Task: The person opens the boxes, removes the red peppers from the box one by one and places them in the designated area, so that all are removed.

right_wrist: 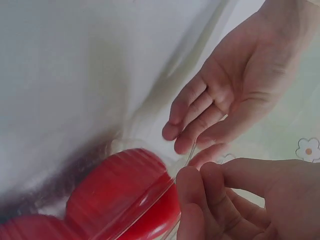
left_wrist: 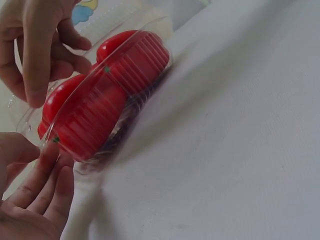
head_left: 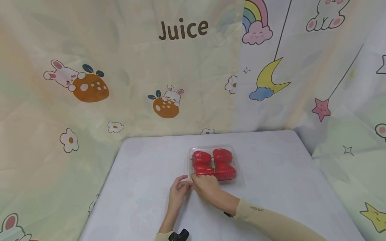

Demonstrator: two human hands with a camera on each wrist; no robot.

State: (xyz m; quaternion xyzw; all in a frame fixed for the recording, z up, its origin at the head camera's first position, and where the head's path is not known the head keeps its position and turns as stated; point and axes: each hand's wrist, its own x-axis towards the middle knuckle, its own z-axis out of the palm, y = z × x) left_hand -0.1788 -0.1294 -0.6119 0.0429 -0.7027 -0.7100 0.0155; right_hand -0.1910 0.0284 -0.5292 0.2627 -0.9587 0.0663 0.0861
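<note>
A clear plastic clamshell box with several glossy red fruits inside sits on the table, lid down. Both hands meet at its near left corner. My left hand pinches the thin clear rim between thumb and fingertips, with the palm open toward the box. My right hand reaches across from the right, its curled fingers pinching the same rim just beside the left fingertips. In the left wrist view the left fingers touch the rim's lower corner, and the right hand is above the box.
The table is covered with a pale cloth. Its left edge runs diagonally down to the near left. Cartoon-print curtains hang close behind and on both sides. A small black device is on my left wrist.
</note>
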